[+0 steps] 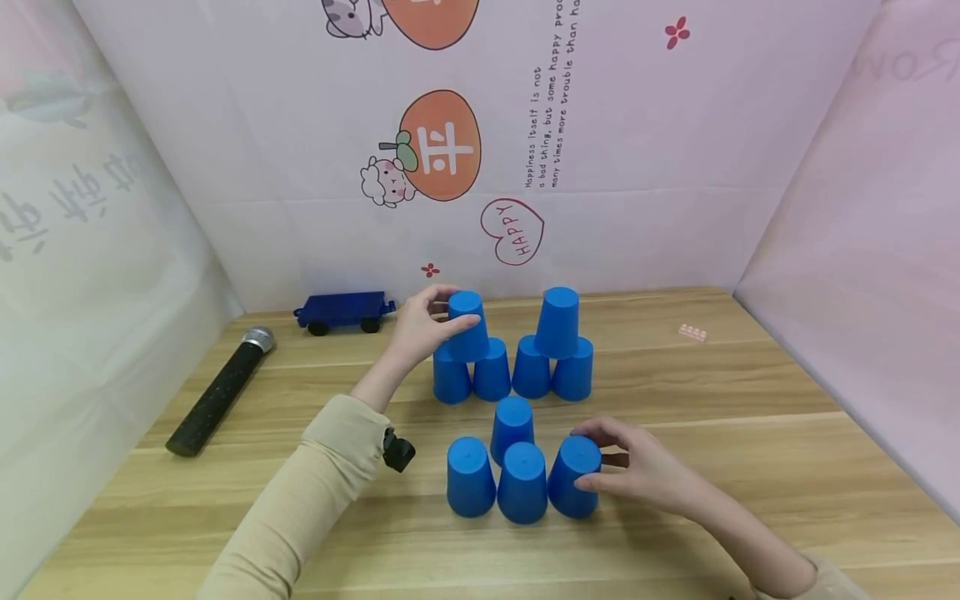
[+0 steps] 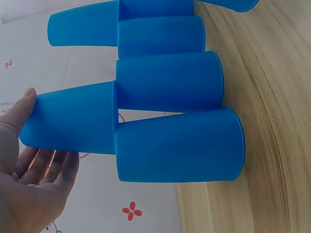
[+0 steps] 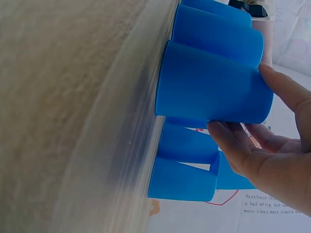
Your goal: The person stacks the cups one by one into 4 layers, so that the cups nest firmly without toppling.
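At the back left, my left hand (image 1: 420, 329) grips an upside-down blue cup (image 1: 468, 333) between thumb and fingers. That cup rests across two other upside-down cups, a left one (image 1: 452, 379) and a right one (image 1: 492, 372). In the left wrist view the held cup (image 2: 73, 119) has its rim against the bases of those two. My right hand (image 1: 641, 471) holds the right-end cup (image 1: 573, 479) of the front row, thumb and fingers on its sides. The right wrist view shows this cup (image 3: 209, 87) upside down with its rim at the tabletop.
Another cup (image 1: 558, 325) tops two more at the back right. Beside the held front cup stand a middle cup (image 1: 522, 487) and a left cup (image 1: 470, 479), with one cup (image 1: 512, 429) behind them. A microphone (image 1: 221, 396), a blue toy wagon (image 1: 345, 312) and a pink block (image 1: 693, 332) lie farther out.
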`<state>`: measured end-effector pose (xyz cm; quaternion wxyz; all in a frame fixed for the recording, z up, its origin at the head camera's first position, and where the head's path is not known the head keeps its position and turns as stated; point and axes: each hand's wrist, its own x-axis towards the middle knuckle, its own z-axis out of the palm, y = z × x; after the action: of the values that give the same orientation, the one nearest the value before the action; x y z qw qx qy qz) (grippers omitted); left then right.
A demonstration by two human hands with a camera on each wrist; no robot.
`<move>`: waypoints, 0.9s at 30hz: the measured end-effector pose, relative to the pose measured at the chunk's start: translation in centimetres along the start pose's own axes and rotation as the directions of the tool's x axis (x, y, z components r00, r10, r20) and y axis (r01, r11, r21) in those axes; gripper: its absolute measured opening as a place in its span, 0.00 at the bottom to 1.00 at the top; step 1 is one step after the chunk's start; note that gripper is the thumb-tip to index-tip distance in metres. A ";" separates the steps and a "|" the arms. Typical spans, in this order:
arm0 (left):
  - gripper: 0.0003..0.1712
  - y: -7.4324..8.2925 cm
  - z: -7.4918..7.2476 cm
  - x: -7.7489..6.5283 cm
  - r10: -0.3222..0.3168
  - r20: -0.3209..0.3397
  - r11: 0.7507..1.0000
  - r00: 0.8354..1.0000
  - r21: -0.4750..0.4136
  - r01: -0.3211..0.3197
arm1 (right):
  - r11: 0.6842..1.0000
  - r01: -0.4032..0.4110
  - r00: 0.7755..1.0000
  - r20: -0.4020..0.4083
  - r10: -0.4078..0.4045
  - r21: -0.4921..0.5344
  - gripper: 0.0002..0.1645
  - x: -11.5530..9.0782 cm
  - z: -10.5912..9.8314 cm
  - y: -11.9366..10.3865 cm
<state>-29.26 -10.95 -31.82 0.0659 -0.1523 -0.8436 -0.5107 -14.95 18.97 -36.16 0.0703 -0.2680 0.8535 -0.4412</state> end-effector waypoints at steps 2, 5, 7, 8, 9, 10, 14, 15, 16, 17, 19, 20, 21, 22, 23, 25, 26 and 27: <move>0.30 0.0 0.0 0.0 0.001 0.000 1.000 1.000 -0.002 -0.001 | 1.000 0.003 1.000 0.000 -0.003 -0.003 0.29 0.0 0.0 0.0; 0.30 0.0 0.0 -0.1 0.005 0.001 1.000 1.000 -0.004 -0.005 | 1.000 0.004 1.000 -0.003 -0.004 -0.008 0.28 0.0 0.0 0.0; 0.30 0.0 0.0 -0.1 0.005 -0.001 1.000 1.000 -0.005 -0.006 | 1.000 0.006 1.000 -0.008 -0.006 -0.013 0.28 0.0 0.0 0.0; 0.30 -0.1 0.0 -0.1 0.005 -0.002 1.000 1.000 -0.006 -0.005 | 1.000 0.005 1.000 -0.008 -0.005 -0.014 0.28 0.0 0.0 -0.1; 0.30 -0.1 0.0 -0.1 0.007 -0.003 1.000 1.000 -0.008 -0.007 | 1.000 0.007 1.000 -0.010 -0.007 -0.018 0.29 0.0 0.0 -0.1; 0.30 -0.1 0.1 -0.1 0.007 -0.005 1.000 1.000 -0.011 -0.007 | 1.000 0.007 1.000 -0.011 -0.007 -0.019 0.29 0.0 0.0 -0.1; 0.31 -0.3 0.2 -0.2 0.014 0.001 1.000 1.000 -0.004 -0.014 | 1.000 0.007 1.000 -0.012 -0.007 -0.025 0.29 -0.1 0.0 0.0; 0.31 -0.4 0.2 -0.2 0.016 0.004 1.000 1.000 -0.002 -0.016 | 1.000 0.007 1.000 -0.013 -0.007 -0.026 0.29 -0.1 0.1 0.0; 0.31 -0.5 0.2 -0.2 0.020 0.010 1.000 1.000 -0.003 -0.020 | 1.000 0.007 1.000 -0.012 -0.007 -0.027 0.29 -0.1 0.1 0.1; 0.32 -0.6 0.2 -0.3 0.021 0.016 1.000 1.000 -0.004 -0.021 | 1.000 0.007 1.000 -0.013 -0.007 -0.029 0.29 -0.1 0.1 0.1; 0.34 -0.9 0.1 -0.5 0.021 0.025 1.000 0.999 -0.008 -0.020 | 0.999 0.008 1.000 -0.015 -0.008 -0.031 0.29 -0.2 0.1 0.1; 0.36 -1.0 0.0 -0.6 0.020 0.028 1.000 0.999 -0.011 -0.020 | 0.999 0.007 1.000 -0.016 -0.008 -0.031 0.29 -0.2 0.1 0.1; 0.37 -1.1 -0.2 -0.8 0.021 0.029 1.000 0.999 -0.016 -0.020 | 0.999 0.008 1.000 -0.019 -0.008 -0.032 0.29 -0.2 0.1 0.1; 0.38 -1.1 -0.3 -1.0 0.021 0.029 1.000 0.999 -0.021 -0.020 | 0.999 0.008 1.000 -0.023 -0.009 -0.032 0.29 -0.2 0.1 0.1; 0.39 -1.2 -0.5 -1.2 0.019 0.026 1.000 0.999 -0.024 -0.018 | 1.000 0.007 1.000 -0.028 -0.008 -0.031 0.29 -0.2 0.0 0.1; 0.40 -1.3 -0.9 -1.8 0.024 0.015 0.999 1.000 -0.031 -0.024 | 1.000 0.005 0.999 -0.042 -0.007 -0.027 0.28 -0.2 -0.1 0.1; 0.40 -1.3 -1.1 -2.1 0.027 0.009 0.999 1.000 -0.037 -0.027 | 1.000 0.005 0.999 -0.051 -0.006 -0.026 0.28 -0.2 -0.1 0.1; 0.39 -1.4 -1.3 -2.5 0.033 0.005 0.999 0.999 -0.043 -0.033 | 1.000 -0.001 0.998 -0.064 -0.001 -0.025 0.27 -0.3 -0.3 0.1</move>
<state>-27.38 -13.16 -33.04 0.0685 -0.1689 -0.8301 -0.5270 -14.83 19.35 -36.10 0.0396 -0.2547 0.8607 -0.4390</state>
